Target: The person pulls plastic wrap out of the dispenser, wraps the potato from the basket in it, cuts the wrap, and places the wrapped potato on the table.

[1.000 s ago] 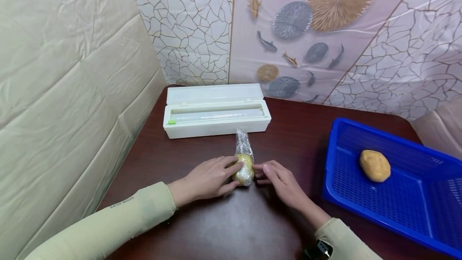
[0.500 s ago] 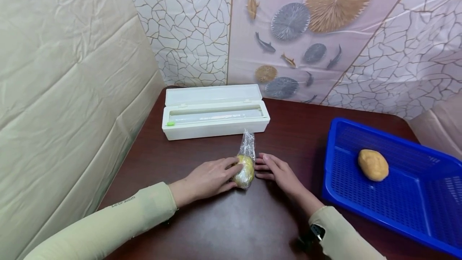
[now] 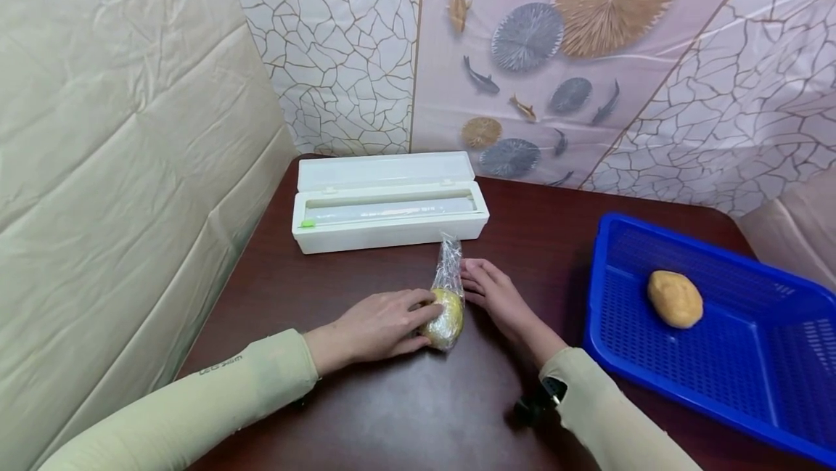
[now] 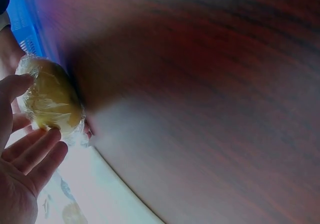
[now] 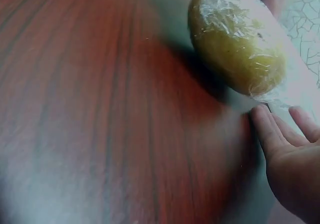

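Note:
A yellow potato (image 3: 448,327) wrapped in cling film lies on the dark table, with a loose tail of film (image 3: 449,262) stretching away from it. My left hand (image 3: 385,322) holds the potato from the left, its thumb and fingertips on the wrapped surface; the left wrist view shows those fingers (image 4: 47,166) bent against the film. On the other side, my right hand (image 3: 501,300) has its fingers close along the right edge of the film tail. In the right wrist view, its thumb and fingers (image 5: 267,129) are spread apart just below the potato's far end.
Behind the potato stands a white cling film box (image 3: 392,235), its lid up and the roll showing inside, a green slider at its left. At right, a blue basket (image 3: 604,239) holds an unwrapped yellow potato (image 3: 675,300). Patterned wall sheets rise behind the table.
My right hand has moved away from me, from beside the potato to beside the film tail. The potato has shifted slightly towards me, and its tail swung right. My left hand stays on it.

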The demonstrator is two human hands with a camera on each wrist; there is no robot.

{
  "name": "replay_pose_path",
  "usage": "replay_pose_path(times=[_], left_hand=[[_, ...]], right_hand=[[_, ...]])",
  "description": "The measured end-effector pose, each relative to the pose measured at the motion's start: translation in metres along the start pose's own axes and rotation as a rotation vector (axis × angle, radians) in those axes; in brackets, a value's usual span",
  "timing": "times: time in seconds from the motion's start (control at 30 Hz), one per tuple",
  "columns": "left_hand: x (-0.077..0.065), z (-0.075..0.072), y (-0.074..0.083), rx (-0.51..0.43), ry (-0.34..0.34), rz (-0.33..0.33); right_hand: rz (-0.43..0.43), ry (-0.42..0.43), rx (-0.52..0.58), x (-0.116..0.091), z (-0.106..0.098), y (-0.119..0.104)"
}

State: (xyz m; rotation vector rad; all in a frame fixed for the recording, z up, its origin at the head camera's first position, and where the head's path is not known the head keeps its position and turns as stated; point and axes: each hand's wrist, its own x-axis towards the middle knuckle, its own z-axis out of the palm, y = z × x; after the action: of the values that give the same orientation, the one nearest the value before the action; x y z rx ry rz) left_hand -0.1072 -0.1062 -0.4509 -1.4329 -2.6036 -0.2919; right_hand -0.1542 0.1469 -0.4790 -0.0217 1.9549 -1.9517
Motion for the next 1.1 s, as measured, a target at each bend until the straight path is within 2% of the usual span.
replay_pose_path(times=[0.17, 0.27, 0.43, 0.63, 0.87, 1.1], left_hand=[[0.002, 0.001, -0.001, 0.004, -0.004, 0.007], [0.003, 0.001, -0.001, 0.005, 0.0, 0.009], [0.004, 0.002, -0.002, 0.0, 0.002, 0.007], [0.006, 0.001, -0.003, 0.004, -0.001, 0.01], [0.007, 0.001, -0.004, 0.017, 0.013, 0.008], [0.005, 0.005, -0.006, -0.001, 0.055, 0.003]], right_hand=[[0.039, 0.011, 0.144, 0.007, 0.002, -0.001], [0.055, -0.013, 0.199, 0.009, 0.004, -0.003], [0.049, -0.053, 0.193, 0.005, 0.003, -0.009], [-0.026, -0.128, 0.056, -0.001, 0.002, -0.015], [-0.158, -0.148, -0.086, -0.007, 0.006, -0.019], [-0.331, -0.161, -0.344, -0.021, 0.01, -0.017]])
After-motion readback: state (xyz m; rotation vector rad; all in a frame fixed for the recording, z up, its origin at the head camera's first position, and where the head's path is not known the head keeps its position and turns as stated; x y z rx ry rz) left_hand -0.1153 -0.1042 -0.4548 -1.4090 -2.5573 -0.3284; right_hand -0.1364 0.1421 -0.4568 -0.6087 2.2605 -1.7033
